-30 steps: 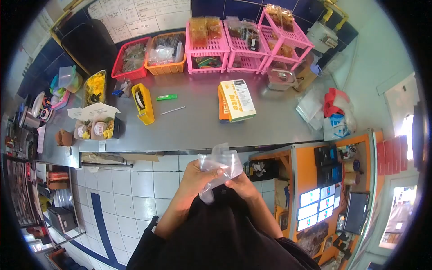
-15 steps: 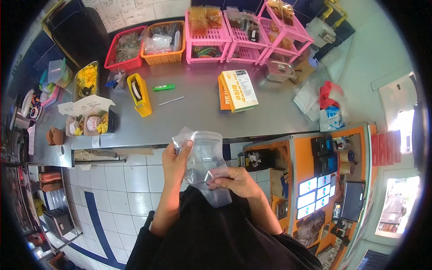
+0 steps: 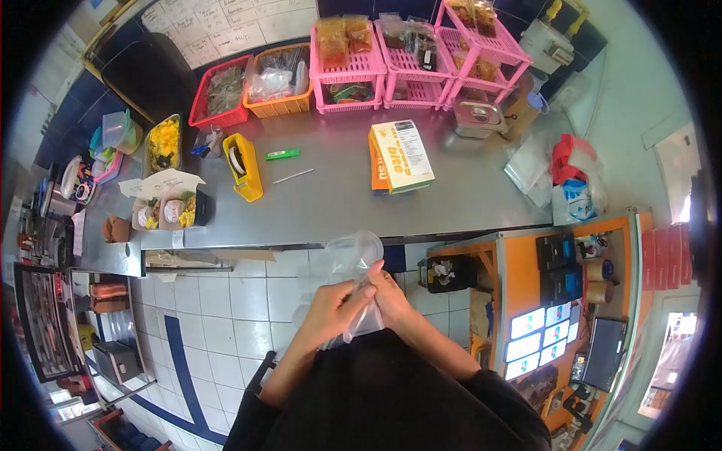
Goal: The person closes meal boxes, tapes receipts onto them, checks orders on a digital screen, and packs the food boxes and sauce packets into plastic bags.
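Note:
A clear plastic bag is held up in front of my body, just below the counter's front edge. My left hand is closed on the bag's left side, with thumb and fingers pinching the film. On the other side, my right hand grips the bag near its right edge, thumb pointing up. Both hands are close together. The lower part of the bag hangs down past my fingers against the black clothing. Nothing can be made out inside the bag.
The steel counter carries a yellow tape dispenser, a green cutter, a yellow-and-white box and open food boxes. Pink racks and baskets line the back. An orange shelf unit stands right.
My left hand has moved down and right along the bag. The right hand has risen to the bag's right edge, bringing both hands together. The view has shifted slightly.

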`<state>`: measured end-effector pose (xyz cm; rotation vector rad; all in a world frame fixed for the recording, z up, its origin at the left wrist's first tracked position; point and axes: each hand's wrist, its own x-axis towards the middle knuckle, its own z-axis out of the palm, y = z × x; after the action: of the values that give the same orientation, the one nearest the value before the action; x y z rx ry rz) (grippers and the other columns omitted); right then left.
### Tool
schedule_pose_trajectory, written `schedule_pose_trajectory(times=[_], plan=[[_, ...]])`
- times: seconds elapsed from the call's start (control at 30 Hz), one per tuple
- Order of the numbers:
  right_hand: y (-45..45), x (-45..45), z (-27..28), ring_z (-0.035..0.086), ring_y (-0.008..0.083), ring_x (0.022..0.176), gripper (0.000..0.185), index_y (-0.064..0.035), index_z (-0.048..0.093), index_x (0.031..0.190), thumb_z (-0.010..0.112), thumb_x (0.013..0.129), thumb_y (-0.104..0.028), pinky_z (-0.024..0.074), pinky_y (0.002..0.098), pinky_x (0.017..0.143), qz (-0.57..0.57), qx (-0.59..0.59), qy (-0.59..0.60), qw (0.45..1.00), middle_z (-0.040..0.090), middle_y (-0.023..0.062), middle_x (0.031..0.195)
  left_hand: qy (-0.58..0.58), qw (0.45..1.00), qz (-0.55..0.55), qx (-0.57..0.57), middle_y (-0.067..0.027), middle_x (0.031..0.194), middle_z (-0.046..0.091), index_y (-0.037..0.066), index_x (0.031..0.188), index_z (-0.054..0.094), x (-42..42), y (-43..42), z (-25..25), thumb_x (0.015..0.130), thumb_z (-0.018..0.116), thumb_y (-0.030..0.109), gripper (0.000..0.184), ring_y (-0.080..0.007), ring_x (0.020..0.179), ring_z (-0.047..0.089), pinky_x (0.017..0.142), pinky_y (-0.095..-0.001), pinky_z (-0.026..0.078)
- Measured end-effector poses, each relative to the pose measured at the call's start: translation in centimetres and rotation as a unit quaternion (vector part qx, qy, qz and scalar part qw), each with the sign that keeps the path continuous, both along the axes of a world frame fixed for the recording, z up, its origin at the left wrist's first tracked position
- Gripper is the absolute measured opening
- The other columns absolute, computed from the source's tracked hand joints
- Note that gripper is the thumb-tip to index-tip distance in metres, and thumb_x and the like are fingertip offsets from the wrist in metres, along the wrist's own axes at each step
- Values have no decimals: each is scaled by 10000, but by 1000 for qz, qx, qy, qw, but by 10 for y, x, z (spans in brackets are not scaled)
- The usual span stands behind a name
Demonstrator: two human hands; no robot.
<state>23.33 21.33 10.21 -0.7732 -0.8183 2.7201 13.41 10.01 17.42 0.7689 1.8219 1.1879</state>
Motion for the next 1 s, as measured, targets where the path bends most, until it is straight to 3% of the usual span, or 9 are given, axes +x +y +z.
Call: schedule_pose_trajectory(times=[0.13, 0.2, 0.33, 0.47, 0.6, 0.67, 0.83, 0.93, 1.0], plan=[[25, -6, 23, 494, 75, 602, 486, -54, 559, 641, 692, 981, -374, 397, 314, 529, 76, 74, -19, 994, 601, -13, 677, 108, 994, 21, 23, -57, 568, 492, 9, 682, 593, -16, -9, 5, 930, 717, 270, 380, -104, 538, 471, 493, -334, 359], [42, -7, 7, 459, 81, 566, 478, -4, 548, 628, 723, 948, -313, 385, 322, 503, 225, 510, -108, 823, 559, 46, 582, 391, 919, 51, -7, -94, 594, 524, 24, 669, 574, -17, -16, -5, 859, 738, 194, 304, -229, 540, 540, 500, -393, 387], [48, -8, -17, 366, 135, 522, 481, 24, 533, 653, 744, 907, -326, 358, 358, 490, 104, 410, -114, 899, 407, 112, 528, 484, 859, 157, -56, -116, 653, 560, 59, 678, 542, -19, -39, -27, 859, 697, 132, 249, -321, 601, 575, 530, -440, 437], [70, -7, 1, 614, 318, 563, 278, -13, 603, 684, 723, 842, -208, 478, 415, 523, -3, 745, -167, 646, 610, 135, 647, 492, 798, 308, -159, -122, 659, 560, 58, 687, 518, -25, -64, -30, 909, 668, 148, 282, -350, 611, 573, 534, -465, 428], [94, -21, 13, 647, 350, 681, 201, -42, 637, 730, 715, 841, -190, 508, 425, 557, -51, 759, -181, 624, 644, 122, 746, 460, 771, 362, -252, -123, 695, 581, 53, 744, 551, -12, -74, -51, 931, 637, 139, 222, -350, 630, 590, 565, -471, 456], [92, -35, 15, 646, 299, 630, 178, -38, 592, 781, 691, 883, -144, 505, 395, 540, -54, 751, -127, 645, 627, 96, 734, 433, 777, 388, -240, -130, 751, 618, 61, 915, 629, -13, -48, -44, 880, 688, 151, 112, -364, 679, 624, 609, -464, 497], [44, -58, 44, 559, 97, 645, 161, -99, 427, 1017, 580, 989, -57, 416, 280, 489, 60, 163, 53, 983, 569, -3, 866, 368, 888, 263, -78, -155, 814, 654, 88, 1275, 581, -8, 8, -49, 757, 747, 48, 545, -359, 749, 665, 663, -419, 528], [48, -58, 45, 544, 85, 636, 180, -114, 428, 1063, 582, 987, -58, 437, 244, 536, 114, 104, 31, 988, 542, -7, 848, 285, 884, 369, -48, -142, 760, 619, 85, 1256, 581, -17, -1, -67, 765, 706, -14, 516, -313, 701, 647, 647, -386, 510], [60, -54, 46, 631, 184, 638, 257, -137, 465, 1174, 602, 963, -85, 508, 321, 609, 115, 360, 35, 925, 617, 38, 763, 349, 847, 388, -101, -112, 652, 551, 93, 1213, 594, -19, -21, -50, 797, 692, -31, 445, -304, 607, 611, 582, -413, 475]])
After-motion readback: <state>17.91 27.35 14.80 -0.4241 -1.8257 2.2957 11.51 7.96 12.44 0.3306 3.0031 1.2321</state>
